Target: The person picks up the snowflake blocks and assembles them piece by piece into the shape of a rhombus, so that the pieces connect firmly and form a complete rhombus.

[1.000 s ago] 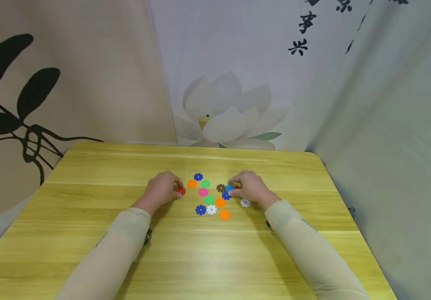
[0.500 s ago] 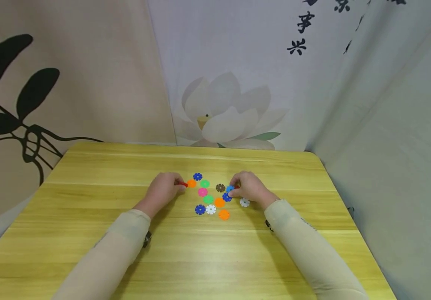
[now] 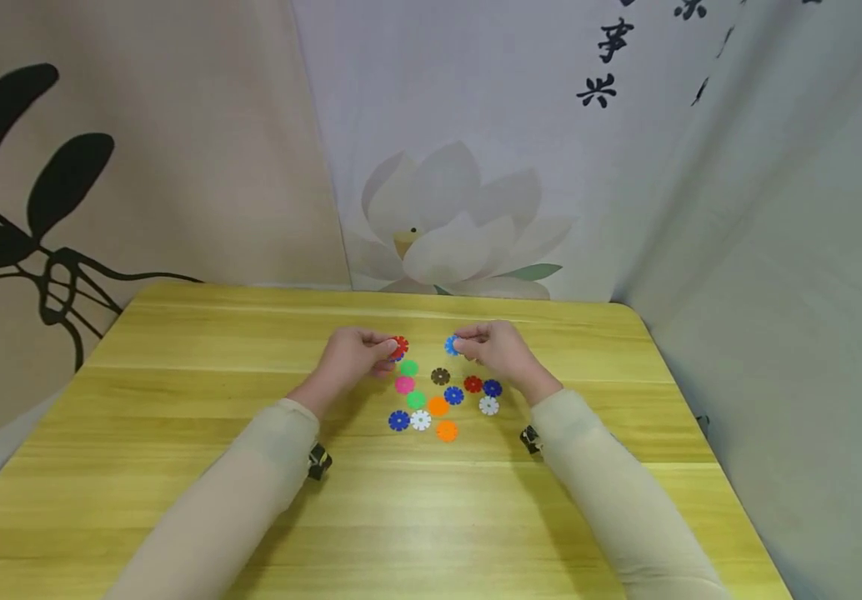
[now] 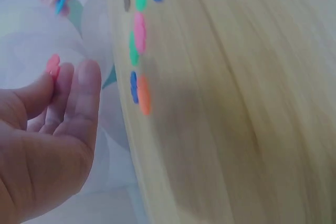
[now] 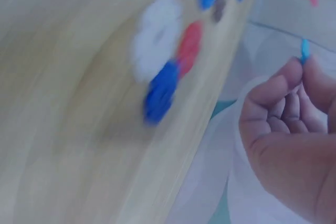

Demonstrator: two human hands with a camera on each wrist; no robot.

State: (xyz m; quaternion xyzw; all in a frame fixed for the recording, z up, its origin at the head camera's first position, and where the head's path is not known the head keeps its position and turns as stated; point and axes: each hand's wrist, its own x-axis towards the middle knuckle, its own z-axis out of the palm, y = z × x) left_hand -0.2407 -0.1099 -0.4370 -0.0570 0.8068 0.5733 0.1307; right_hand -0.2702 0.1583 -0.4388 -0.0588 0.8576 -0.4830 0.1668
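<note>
Hands point(image 3: 348, 358) point(image 3: 504, 353) have risen, left pinching red disc point(image 3: 402, 342), right light-blue disc point(image 3: 450, 343); cloth point(image 3: 476, 100) reads 事, 兴.

Lateral passage along the far edge of the yellow wood-grain table point(image 3: 393, 517) extends from far left to far right corner, bounded behind by a pale printed fabric curtain point(image 3: 476, 83). The raised left hand point(image 3: 352, 354), pinching a red notched disc point(image 3: 401, 345), and the raised right hand point(image 3: 502, 350), pinching a light-blue notched disc point(image 3: 451, 345), leave a gap between them. Scattered flat multicoloured discs point(image 3: 438, 407) occupy the middle (low obstacles, passable overhead). Nearer, a bare-wood lane separates the beige left sleeve point(image 3: 228, 500) from the beige right sleeve point(image 3: 611, 492); both block sideways crossing.
</note>
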